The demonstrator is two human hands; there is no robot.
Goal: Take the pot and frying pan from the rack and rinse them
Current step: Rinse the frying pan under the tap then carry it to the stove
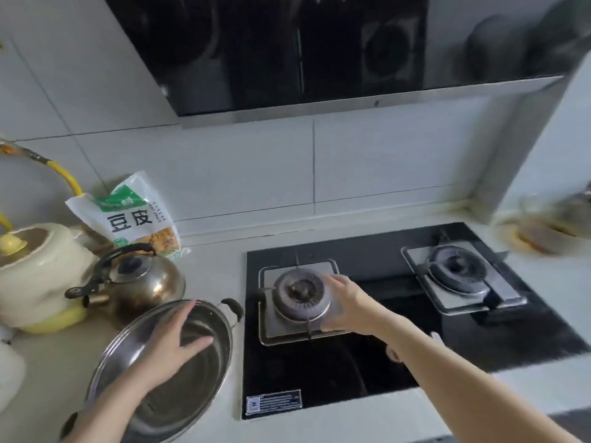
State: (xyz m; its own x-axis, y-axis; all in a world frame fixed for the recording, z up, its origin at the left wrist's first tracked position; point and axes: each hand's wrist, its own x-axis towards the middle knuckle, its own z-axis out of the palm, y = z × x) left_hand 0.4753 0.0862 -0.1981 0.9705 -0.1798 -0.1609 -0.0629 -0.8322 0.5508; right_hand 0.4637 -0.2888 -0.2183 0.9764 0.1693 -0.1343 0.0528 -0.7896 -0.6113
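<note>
A wide stainless steel pot (pixel 204 375) with black side handles sits on the white counter, left of the stove, in the head view. My left hand (pixel 169 343) lies across its opening with straight, spread fingers reaching the far rim. My right hand (pixel 348 305) is stretched out over the left burner (pixel 299 297), blurred, fingers loosely extended and holding nothing. Neither a frying pan nor a rack is in view.
A steel kettle (pixel 140 279) and a cream jar-shaped vessel (pixel 38 273) stand behind the pot, with a food bag (pixel 134 215) against the tiled wall. The black glass hob has a second burner (pixel 457 268). The range hood (pixel 287 52) hangs above. Blurred dishes (pixel 550 228) sit far right.
</note>
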